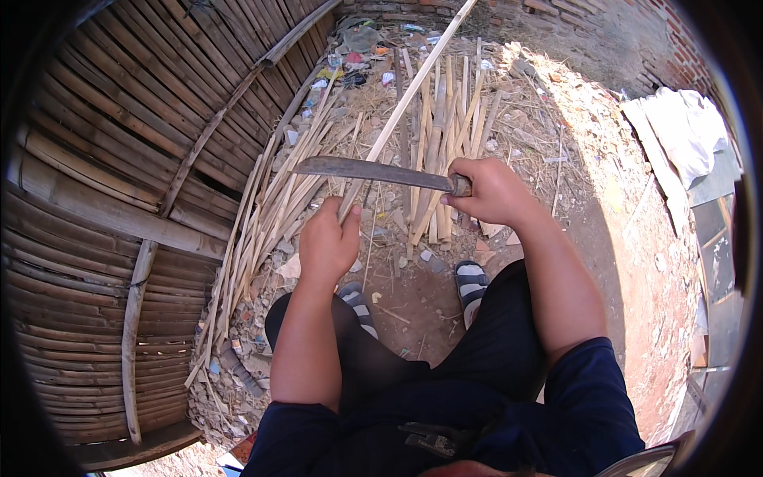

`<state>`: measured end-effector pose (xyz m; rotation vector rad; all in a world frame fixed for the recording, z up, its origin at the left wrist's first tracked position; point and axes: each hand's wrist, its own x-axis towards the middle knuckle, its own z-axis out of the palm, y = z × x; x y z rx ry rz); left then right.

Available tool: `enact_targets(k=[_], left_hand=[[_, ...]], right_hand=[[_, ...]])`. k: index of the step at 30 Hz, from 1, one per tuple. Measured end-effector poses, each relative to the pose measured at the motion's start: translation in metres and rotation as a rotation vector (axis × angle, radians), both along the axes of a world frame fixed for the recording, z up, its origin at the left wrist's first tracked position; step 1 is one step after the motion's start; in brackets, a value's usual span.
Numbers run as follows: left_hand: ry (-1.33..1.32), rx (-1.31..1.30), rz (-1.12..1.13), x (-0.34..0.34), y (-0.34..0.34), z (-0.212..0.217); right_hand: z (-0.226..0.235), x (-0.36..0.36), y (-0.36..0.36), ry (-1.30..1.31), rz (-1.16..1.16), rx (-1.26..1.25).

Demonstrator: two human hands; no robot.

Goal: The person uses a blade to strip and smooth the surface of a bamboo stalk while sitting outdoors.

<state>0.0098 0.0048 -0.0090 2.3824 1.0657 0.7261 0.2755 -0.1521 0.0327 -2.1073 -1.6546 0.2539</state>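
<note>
A machete (373, 170) with a long dark blade is gripped by its handle in my right hand (489, 191). Its blade points left and lies across a long pale bamboo strip (409, 95). My left hand (330, 242) is closed around the near end of that strip, just below the blade. From there the strip slants up and away to the right, past the top edge. Whether the blade's edge bites into the strip, I cannot tell. Beyond my hands, a pile of split bamboo pieces (449, 119) lies on the ground.
On the left stands a bamboo slat wall (119, 191), with long thin strips (246, 238) heaped along its foot. Rubble and litter cover the dirt ground. A brick wall (588, 32) closes the back. White sacking (683, 127) hangs at the right. My sandalled feet (471, 286) are below my hands.
</note>
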Motion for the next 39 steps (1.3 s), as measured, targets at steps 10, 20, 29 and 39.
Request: enact_targets(k=[10, 20, 29, 39], left_hand=[[0.036, -0.018, -0.030, -0.003, -0.004, 0.010], [0.064, 0.021, -0.028, -0.002, -0.001, 0.001], [0.061, -0.192, -0.098, -0.001, -0.004, 0.006], [-0.015, -0.386, -0.204, -0.003, -0.005, 0.001]], right_hand=[[-0.012, 0.025, -0.005, 0.109, -0.120, 0.110], [0.008, -0.001, 0.001, 0.033, 0.019, -0.183], [-0.006, 0.035, -0.009, 0.155, -0.182, 0.038], [-0.004, 0.004, -0.001, 0.008, 0.007, 0.050]])
